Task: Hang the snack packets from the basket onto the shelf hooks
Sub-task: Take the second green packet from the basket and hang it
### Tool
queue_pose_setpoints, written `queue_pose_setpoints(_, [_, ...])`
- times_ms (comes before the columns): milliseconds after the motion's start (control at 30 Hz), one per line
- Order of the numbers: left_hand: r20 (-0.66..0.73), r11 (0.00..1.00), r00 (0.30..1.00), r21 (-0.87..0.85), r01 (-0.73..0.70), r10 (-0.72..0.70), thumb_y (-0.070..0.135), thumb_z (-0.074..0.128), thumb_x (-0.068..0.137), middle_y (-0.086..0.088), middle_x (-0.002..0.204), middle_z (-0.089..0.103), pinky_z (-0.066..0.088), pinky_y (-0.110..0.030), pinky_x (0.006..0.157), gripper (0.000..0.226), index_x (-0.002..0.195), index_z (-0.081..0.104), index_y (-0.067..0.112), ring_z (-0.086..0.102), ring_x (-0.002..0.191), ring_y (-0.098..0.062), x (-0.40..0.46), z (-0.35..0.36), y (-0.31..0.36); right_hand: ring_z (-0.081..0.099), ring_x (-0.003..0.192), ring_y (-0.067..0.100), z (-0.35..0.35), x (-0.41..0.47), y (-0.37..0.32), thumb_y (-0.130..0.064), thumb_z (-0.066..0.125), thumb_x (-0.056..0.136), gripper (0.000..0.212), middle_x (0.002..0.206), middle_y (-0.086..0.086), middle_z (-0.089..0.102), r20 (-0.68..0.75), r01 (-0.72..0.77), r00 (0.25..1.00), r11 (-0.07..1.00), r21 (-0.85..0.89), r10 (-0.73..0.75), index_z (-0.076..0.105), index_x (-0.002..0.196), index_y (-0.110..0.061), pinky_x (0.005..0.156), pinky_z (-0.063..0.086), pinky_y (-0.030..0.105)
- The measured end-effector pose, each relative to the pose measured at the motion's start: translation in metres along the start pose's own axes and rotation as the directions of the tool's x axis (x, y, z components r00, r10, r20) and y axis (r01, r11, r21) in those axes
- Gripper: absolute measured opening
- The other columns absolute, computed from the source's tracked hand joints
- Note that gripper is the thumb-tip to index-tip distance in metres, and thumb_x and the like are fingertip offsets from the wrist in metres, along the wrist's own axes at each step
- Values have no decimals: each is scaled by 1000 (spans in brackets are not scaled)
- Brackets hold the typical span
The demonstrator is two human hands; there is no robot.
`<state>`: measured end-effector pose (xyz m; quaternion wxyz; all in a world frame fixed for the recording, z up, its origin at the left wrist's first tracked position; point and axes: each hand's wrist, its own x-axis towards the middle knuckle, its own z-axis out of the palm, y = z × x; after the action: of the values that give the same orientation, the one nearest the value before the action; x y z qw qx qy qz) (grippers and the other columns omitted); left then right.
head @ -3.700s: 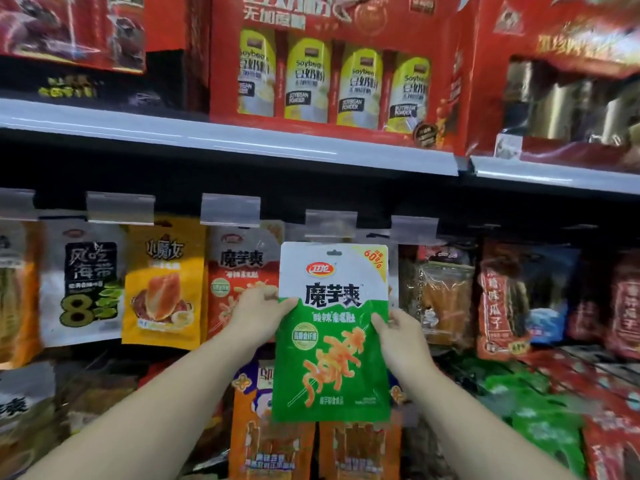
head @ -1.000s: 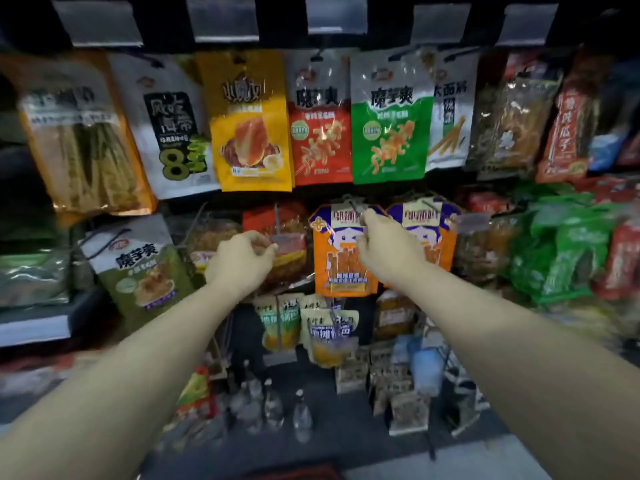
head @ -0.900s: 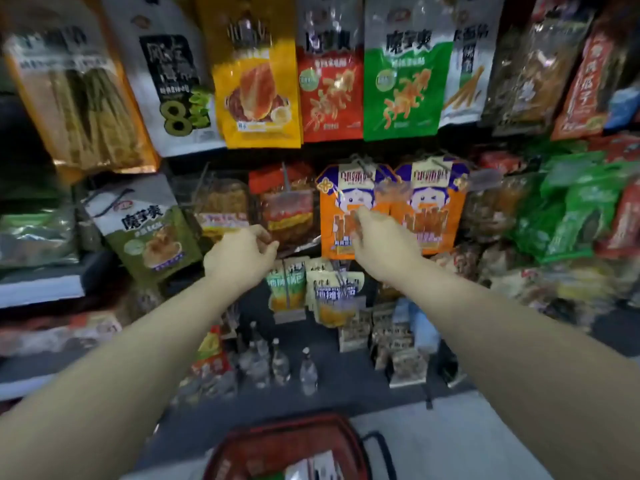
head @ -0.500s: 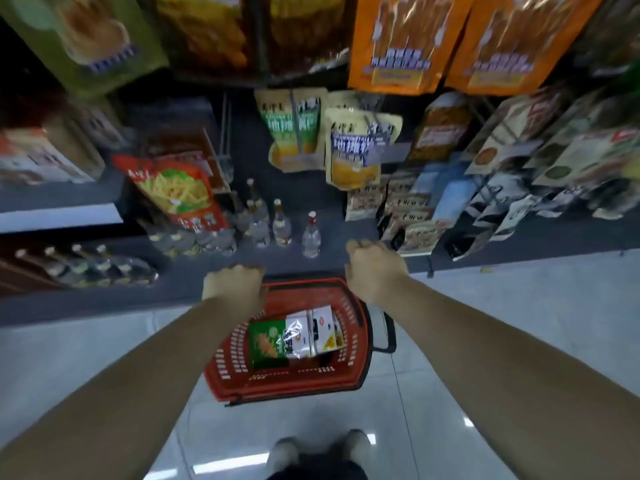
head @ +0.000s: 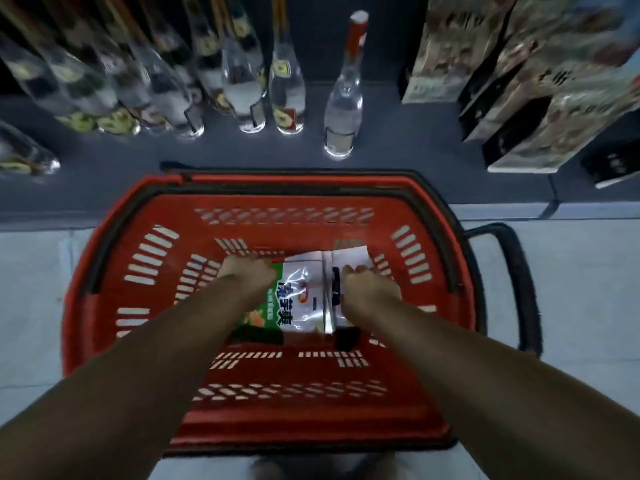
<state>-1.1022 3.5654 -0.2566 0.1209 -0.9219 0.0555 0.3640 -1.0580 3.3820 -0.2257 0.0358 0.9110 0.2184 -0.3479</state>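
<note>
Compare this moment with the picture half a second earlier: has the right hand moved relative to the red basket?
Yes. The right hand was above the red basket's far rim; now it is down inside, on the snack packets at the bottom.

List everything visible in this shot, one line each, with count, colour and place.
Red plastic shopping basket: one, red with black handles, on the pale tiled floor below the shelf.
Green and white snack packet: one on top, at the basket's middle; more lie under it, count unclear.
Clear glass bottles: a row, exact count unclear, on the dark bottom shelf; the rightmost has a red cap.
Printed cartons: several, beige and black, at the shelf's right.
Left hand: one, on the packet's green end.
Right hand: one, on the packet's white end; the fingers are hidden.
</note>
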Motion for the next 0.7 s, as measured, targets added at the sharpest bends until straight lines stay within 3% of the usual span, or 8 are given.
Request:
queue_pose_setpoints(100, [79, 999, 996, -5, -33, 33, 37, 70, 82, -2, 154, 29, 44, -40, 99, 89, 151, 17, 15, 40, 134, -27, 52, 27, 4, 49, 119, 30, 40, 48, 2, -18, 47, 89, 39, 131, 10, 51, -30, 26, 999, 999, -46, -27, 48, 128, -16, 92, 44, 42])
queue_pose_setpoints(167, [51, 995, 993, 7, -104, 103, 44, 73, 78, -4, 155, 27, 43, -39, 102, 101, 152, 11, 15, 39, 135, -27, 77, 35, 7, 53, 115, 29, 56, 68, 4, -19, 48, 90, 34, 126, 9, 55, -77, 49, 996, 995, -86, -55, 52, 124, -16, 89, 46, 39])
queue_pose_setpoints(300, [-84, 990, 988, -43, -137, 133, 43, 77, 73, -4, 140, 40, 48, -37, 87, 93, 144, 25, 14, 52, 120, -25, 95, 44, 12, 54, 114, 27, 67, 83, 10, -21, 49, 91, 31, 123, 8, 58, -196, 98, 973, 989, -115, -119, 54, 121, -14, 89, 46, 37])
queue_pose_setpoints(400, [-165, 981, 983, -164, -107, 80, 36, 72, 80, -2, 131, 43, 47, -33, 72, 60, 128, 42, 14, 57, 105, -24, 84, 41, 3, 51, 116, 28, 59, 77, 7, -15, 46, 90, 38, 125, 10, 53, -186, 87, 977, 992, -92, -103, 47, 128, -11, 88, 44, 38])
queue_pose_setpoints(500, [-201, 934, 979, -354, -46, -28, 38, 66, 85, -6, 114, 59, 51, -36, 73, 40, 112, 48, 14, 61, 98, -27, 65, 39, -21, 48, 120, 30, 45, 69, 10, -11, 46, 89, 41, 128, 10, 49, -157, 73, 985, 997, 26, -68, 42, 130, -10, 91, 44, 40])
queue_pose_setpoints(567, [-238, 854, 960, -520, 4, -149, 41, 66, 85, -7, 100, 67, 52, -41, 73, 42, 111, 48, 13, 64, 92, -28, 51, 36, -42, 51, 117, 31, 40, 69, 18, -5, 48, 87, 41, 126, 12, 51, -125, 98, 989, 982, 161, -78, 44, 128, -9, 90, 48, 37])
queue_pose_setpoints(700, [-312, 601, 890, -797, -54, -333, 33, 74, 81, 1, 106, 69, 47, -29, 75, 47, 121, 55, 17, 61, 89, -15, 29, 21, -63, 54, 106, 16, 33, 64, 22, -9, 66, 87, 51, 121, -1, 56, -19, 201, 974, 833, 516, -224, 46, 133, -12, 71, 43, 11])
